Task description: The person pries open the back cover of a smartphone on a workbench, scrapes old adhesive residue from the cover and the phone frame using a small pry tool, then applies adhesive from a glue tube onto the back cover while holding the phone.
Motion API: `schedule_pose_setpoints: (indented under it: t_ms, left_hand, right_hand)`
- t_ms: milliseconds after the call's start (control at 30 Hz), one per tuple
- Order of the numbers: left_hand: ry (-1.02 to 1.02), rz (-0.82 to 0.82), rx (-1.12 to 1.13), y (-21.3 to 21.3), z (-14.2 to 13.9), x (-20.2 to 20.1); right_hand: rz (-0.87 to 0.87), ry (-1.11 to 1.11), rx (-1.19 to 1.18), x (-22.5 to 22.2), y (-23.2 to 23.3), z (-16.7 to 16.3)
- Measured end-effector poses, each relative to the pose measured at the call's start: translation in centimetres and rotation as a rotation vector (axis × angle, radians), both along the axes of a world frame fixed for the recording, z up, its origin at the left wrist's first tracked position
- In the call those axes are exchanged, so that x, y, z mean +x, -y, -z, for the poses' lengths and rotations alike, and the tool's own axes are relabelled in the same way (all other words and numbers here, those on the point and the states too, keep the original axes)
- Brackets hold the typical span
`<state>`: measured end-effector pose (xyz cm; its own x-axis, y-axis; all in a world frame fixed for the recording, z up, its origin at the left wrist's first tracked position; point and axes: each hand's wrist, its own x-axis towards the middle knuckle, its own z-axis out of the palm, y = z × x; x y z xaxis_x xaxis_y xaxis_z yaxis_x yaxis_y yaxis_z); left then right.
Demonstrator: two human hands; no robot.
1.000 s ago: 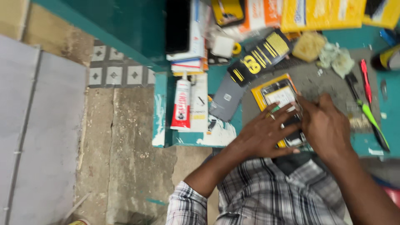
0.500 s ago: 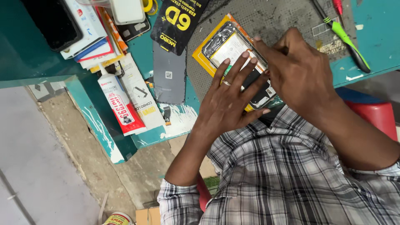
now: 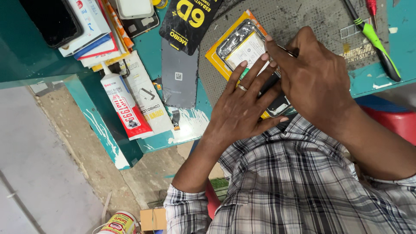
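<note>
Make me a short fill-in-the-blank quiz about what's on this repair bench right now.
1. Both hands rest on an opened phone lying on a ____ card.
2. The left hand wears a ____ on one finger.
3. The screwdriver beyond the right hand has a ____ and black handle.

Missing words: yellow; ring; green

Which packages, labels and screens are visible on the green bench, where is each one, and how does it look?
Black flat package with yellow print: top centre, tilted.
White glue tube with red label: left edge of bench, lying.
White printed paper sleeve: beside the tube.
Stack of flat boxes, white, blue, red: upper left.
Dark phone screen: top left corner.
Small square label on grey back cover: centre.
</note>
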<state>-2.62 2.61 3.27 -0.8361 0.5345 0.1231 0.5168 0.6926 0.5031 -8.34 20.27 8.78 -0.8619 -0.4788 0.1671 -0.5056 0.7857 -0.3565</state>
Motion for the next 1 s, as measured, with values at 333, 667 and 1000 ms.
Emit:
schedule_pose_setpoints:
  t_ms: [333,667,1000]
  left_hand:
    - [-0.01,0.003,-0.015,-0.1,0.5,0.1]
    - [-0.022,0.015,0.026,0.2,0.3,-0.1]
    - [-0.046,0.006,0.043,0.3,0.5,0.1]
  right_hand:
    - [-0.035,-0.012,-0.004,-1.1,0.6,-0.4]
    - [-0.049,0.004,0.063,-1.2,1.4,-1.1]
    - [-0.063,-0.022,-0.016,-1.9,2.4,-1.2]
